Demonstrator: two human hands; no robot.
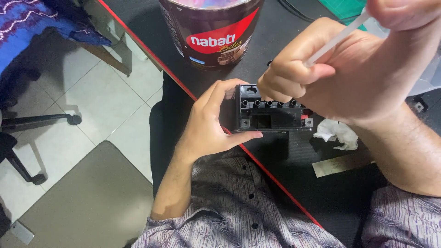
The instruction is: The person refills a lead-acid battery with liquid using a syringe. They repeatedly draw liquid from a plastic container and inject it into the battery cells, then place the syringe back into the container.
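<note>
Your left hand (209,121) is wrapped tight around the left end of the black box (271,115) at the table's (294,183) edge. It looks hard and heavy, so hold its sides. Your right hand (330,76) pinches a thin, bendy white stick (337,39) over its holes.

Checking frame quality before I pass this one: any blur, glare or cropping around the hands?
Head view: the left hand and black battery case are sharp; the right hand is large, close and slightly soft, its white tube cropped at the top; the tin shows mild sheen; lighting is even.
</note>
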